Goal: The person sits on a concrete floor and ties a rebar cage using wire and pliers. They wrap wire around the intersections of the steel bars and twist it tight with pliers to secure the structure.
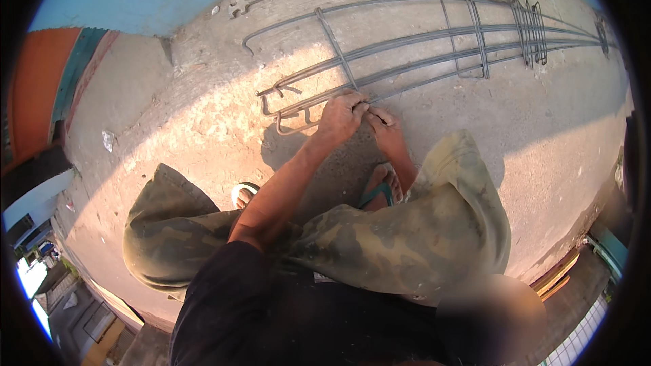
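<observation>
Left hand (341, 116) and right hand (386, 129) meeting at steel frame (407, 41)

Both are curling fingers narrowly at its near edge; what they are pinching, I cannot tell. The steel frame is stretching ahead of them, mostly rightward, a hoop (333, 42) crossing beyond the left hand

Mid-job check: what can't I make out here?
In the head view:
Anything between the left grip and right grip: covered by their fingers.
The far end of the rebar cage: too small near the rim.
Most of the right forearm: behind the right trouser knee.
The heel of the left sandal: behind the left trouser leg.
A round patch, lower right: blurred.
</observation>
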`<state>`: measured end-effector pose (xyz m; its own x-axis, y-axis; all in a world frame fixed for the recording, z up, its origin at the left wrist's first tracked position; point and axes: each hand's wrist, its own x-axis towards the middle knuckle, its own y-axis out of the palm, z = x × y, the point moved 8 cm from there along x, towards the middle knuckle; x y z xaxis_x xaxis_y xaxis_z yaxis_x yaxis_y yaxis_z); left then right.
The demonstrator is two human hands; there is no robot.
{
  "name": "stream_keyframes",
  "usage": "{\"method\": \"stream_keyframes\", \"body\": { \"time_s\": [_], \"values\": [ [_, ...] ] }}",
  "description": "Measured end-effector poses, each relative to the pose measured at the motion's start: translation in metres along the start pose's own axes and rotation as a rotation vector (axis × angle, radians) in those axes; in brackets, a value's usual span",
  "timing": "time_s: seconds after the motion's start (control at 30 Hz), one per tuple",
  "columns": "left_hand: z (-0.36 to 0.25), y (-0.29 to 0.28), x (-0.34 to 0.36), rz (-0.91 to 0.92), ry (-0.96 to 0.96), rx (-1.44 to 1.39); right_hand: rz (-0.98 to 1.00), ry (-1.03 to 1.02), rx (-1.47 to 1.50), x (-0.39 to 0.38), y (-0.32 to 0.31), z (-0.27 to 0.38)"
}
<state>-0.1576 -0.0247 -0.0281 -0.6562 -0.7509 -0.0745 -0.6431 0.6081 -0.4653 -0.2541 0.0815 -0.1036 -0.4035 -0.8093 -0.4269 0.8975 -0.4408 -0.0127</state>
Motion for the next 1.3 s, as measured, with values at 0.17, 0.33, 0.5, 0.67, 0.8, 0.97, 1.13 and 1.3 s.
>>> {"method": "stream_keyframes", "body": {
  "time_s": [0.17,0.33,0.5,0.67,0.8,0.97,1.13,1.3],
  "values": [
    [-0.007,0.000,-0.004,-0.027,0.087,-0.041,-0.164,-0.388,-0.197,-0.006,-0.002,0.020],
    [-0.004,-0.005,-0.003,-0.013,0.059,-0.018,-0.135,-0.556,-0.416,-0.012,0.014,0.038],
    [-0.002,-0.007,0.002,0.050,-0.010,-0.104,-0.145,-0.526,-0.520,-0.003,0.008,0.028],
    [0.011,-0.008,0.000,0.038,-0.113,-0.092,-0.135,-0.526,-0.602,-0.006,0.013,0.034],
    [0.015,-0.014,0.005,0.109,-0.257,0.052,-0.080,-0.505,-0.618,-0.005,0.008,0.038],
    [0.025,-0.001,0.014,0.399,-0.384,-0.007,0.060,-0.439,-0.599,0.000,0.006,0.045],
    [0.016,-0.001,0.011,0.519,-0.507,-0.187,0.173,-0.324,-0.609,0.001,0.005,0.059],
    [0.041,0.018,0.019,0.449,-0.188,0.044,0.177,-0.282,-0.517,0.009,0.007,0.073]
  ]
}}
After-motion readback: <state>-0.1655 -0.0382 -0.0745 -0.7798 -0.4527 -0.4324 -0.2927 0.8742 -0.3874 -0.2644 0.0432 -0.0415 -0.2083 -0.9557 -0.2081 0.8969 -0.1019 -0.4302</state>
